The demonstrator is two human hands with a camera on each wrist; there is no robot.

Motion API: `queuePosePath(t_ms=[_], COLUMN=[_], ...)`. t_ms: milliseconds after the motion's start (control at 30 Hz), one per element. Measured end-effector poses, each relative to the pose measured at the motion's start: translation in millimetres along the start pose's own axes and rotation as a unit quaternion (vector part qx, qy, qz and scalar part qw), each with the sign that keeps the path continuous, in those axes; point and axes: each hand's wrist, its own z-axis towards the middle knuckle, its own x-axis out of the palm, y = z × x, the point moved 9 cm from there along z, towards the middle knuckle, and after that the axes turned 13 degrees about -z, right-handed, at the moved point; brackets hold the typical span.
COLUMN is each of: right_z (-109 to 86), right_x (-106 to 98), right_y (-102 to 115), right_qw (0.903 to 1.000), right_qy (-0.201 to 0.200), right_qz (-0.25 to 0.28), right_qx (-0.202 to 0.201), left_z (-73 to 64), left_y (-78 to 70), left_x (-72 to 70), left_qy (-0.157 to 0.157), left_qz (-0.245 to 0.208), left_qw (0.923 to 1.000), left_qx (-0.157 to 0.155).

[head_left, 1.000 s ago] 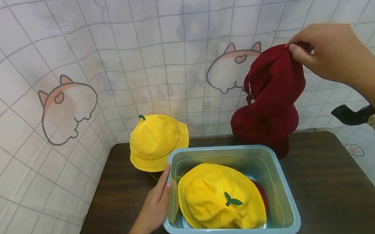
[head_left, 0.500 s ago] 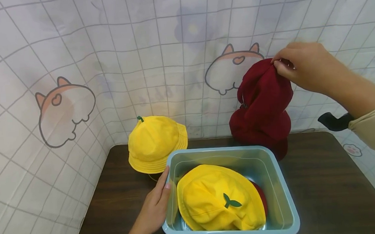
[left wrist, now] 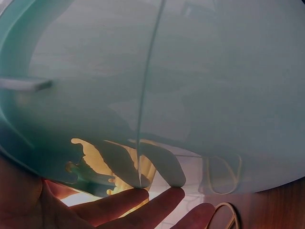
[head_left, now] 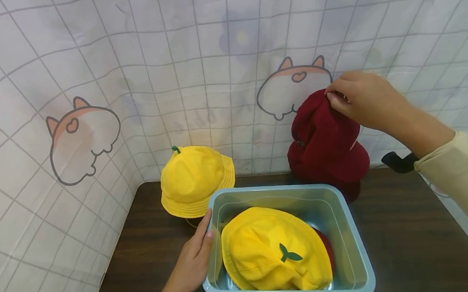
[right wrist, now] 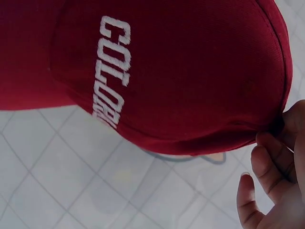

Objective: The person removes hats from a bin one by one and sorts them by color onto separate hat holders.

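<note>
My right hand (head_left: 369, 99) pinches the crown of a dark red baseball cap (head_left: 325, 118) behind the basin's right rear corner. In the right wrist view the cap (right wrist: 167, 71) shows white raised lettering. More red cloth and a darker brim (head_left: 351, 191) sit below; whether they belong to a second cap, I cannot tell. My left hand (head_left: 190, 260) lies against the left side of a light blue plastic basin (head_left: 359, 254), straight fingertips touching its outer wall (left wrist: 214, 95) in the left wrist view. Inside lies a yellow bucket hat (head_left: 272, 246) with a green sprout, over something red.
Another yellow hat (head_left: 195, 177) with a green stem stands left behind the basin, a thin wire loop under it. All stand on a dark wooden table (head_left: 132, 255). A white grid-patterned curtain (head_left: 213, 75) hangs close behind and to the left.
My right hand has moved down and left, lowering the red cap toward the red cloth beneath. White lettering has come into sight on its right. My left hand stays on the basin.
</note>
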Motion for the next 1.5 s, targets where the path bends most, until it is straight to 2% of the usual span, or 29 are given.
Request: queuePosePath(t_ms=[200,300,467,1000,1133,1300,1500], right_z=[-5.0,-7.9,-13.2,-43.7,-49.2,-54.8,-57.2], right_x=[3.6,8.7,19.9,50.7,57.1,55.4,51.2], right_y=[9.2,11.4,9.0,-15.9,-8.9,3.5,0.2], right_qw=[0.9975,0.9968,0.998,0.9995,0.9989,0.9955,0.9937], right_qy=[-0.059,-0.062,-0.036,-0.002,-0.015,-0.059,-0.095], right_qz=[-0.006,-0.012,-0.023,-0.025,-0.022,-0.031,-0.053], right_qx=[-0.039,-0.05,-0.046,-0.019,-0.038,-0.067,-0.029], left_z=[0.0,0.4,-0.7,1.5,1.8,1.5,1.2], left_y=[0.3,0.8,2.2,2.6,2.2,2.2,3.7], left_x=[0.9,1.2,1.8,1.0,0.2,0.2,0.6], left_qy=[0.003,0.005,0.004,0.007,0.004,0.004,0.005], left_qz=[-0.001,-0.004,-0.002,0.001,0.001,0.001,0.002], left_qw=[1.0,1.0,1.0,1.0,1.0,1.0,1.0], left_qx=[0.002,0.002,0.0,0.006,0.007,0.001,-0.004])
